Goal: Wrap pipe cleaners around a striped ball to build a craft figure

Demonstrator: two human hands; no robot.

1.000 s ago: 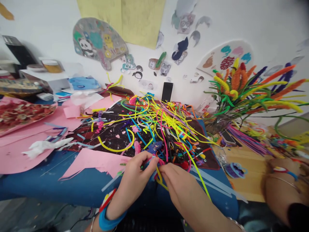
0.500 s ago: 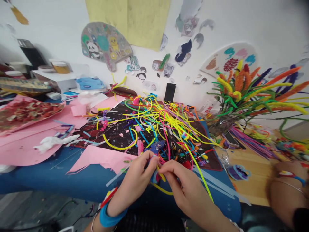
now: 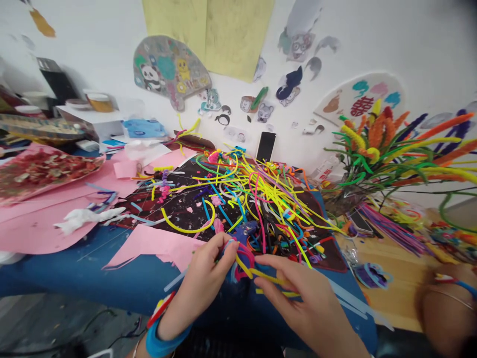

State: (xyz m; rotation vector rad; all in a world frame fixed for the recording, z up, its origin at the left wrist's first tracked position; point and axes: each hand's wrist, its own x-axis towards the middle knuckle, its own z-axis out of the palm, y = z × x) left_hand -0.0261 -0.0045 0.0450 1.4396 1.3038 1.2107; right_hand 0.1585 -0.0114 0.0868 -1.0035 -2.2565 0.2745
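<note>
The left hand (image 3: 203, 283) pinches a pink pipe-cleaner loop (image 3: 244, 258); from it a yellow pipe cleaner (image 3: 261, 273) runs toward four o'clock, gripped in the right hand (image 3: 298, 298) fingertips.

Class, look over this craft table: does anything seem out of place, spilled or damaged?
Pipe cleaners lie in a loose tangle over the dark mat instead of bundled. The pink paper near the left hand has ragged, torn-looking edges. A crumpled white tissue lies on another pink sheet.
</note>
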